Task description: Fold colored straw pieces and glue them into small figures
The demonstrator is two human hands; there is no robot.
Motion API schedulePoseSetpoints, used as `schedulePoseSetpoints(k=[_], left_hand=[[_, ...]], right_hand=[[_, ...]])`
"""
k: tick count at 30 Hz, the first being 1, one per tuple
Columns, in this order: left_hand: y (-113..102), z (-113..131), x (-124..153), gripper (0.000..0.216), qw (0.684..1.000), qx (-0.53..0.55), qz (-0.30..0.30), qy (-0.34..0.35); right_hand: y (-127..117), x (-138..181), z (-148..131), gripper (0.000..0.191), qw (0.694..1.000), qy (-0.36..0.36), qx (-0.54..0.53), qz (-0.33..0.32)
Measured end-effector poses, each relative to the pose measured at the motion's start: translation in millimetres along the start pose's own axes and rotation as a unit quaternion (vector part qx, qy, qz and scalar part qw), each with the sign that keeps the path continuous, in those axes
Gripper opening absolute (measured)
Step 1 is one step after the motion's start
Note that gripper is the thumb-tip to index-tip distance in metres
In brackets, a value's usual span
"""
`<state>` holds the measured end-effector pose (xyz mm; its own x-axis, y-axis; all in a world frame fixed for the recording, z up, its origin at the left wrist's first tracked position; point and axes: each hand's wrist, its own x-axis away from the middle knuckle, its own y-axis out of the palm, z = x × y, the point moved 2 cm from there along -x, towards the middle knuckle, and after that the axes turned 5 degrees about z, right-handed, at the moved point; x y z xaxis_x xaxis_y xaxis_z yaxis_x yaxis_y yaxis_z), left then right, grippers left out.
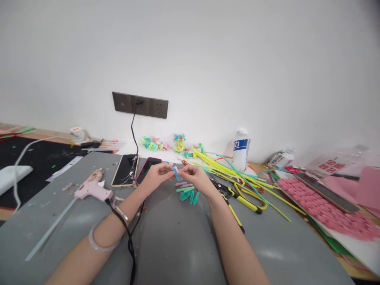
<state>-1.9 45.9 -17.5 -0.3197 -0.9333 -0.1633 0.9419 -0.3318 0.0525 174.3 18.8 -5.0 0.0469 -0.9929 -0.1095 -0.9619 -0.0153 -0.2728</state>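
Both hands meet over the grey mat [178, 245] near its far edge. My left hand [156, 175] and my right hand [194, 176] pinch, between their fingertips, a small blue and pink fuzzy piece [176, 172]. Fingers of both hands are closed on it. Just below them lie several short green and pink cut pieces [187, 192]. A bracelet sits on my left wrist, and a black cable [130, 237] runs across that forearm.
A pink glue gun [92, 190] lies left of the hands, with two phones [126, 170] beyond it. Yellow-handled cutters [237, 198] and a pile of yellow-green sticks [231, 170] lie to the right. A white bottle [240, 149], pink sheets [323, 209] and small figures [179, 143] stand by the wall.
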Motion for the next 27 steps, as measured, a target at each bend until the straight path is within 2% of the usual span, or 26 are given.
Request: schedulePoseSetpoints(k=[10,13,16,19,21,23,27], left_hand=[[0,-3,-1,0.029,1.000,0.001,0.002,0.011],[-2,-5,-2,0.029,1.000,0.004,0.014,0.015],[-6,-8,-4,0.030,0.998,0.025,0.046,0.022],[-9,-9,-6,0.031,0.996,0.043,0.064,0.034],[-9,-8,-6,0.029,0.996,0.044,0.060,0.057],[-9,-5,-6,0.025,0.993,0.036,0.052,0.094],[-10,0,-4,0.017,0.986,0.009,0.043,0.161]], right_hand=[[0,1,0,0.029,1.000,-0.010,0.011,0.005],[-2,0,-2,0.030,0.999,-0.021,-0.029,0.012],[-8,-3,-2,0.034,0.991,-0.031,-0.107,0.071],[-10,-6,1,0.041,0.983,-0.007,-0.141,0.121],[-6,-6,3,0.044,0.984,0.017,-0.151,0.091],[2,-4,2,0.045,0.986,0.034,-0.158,0.035],[12,1,-4,0.039,0.985,0.013,-0.166,-0.033]])
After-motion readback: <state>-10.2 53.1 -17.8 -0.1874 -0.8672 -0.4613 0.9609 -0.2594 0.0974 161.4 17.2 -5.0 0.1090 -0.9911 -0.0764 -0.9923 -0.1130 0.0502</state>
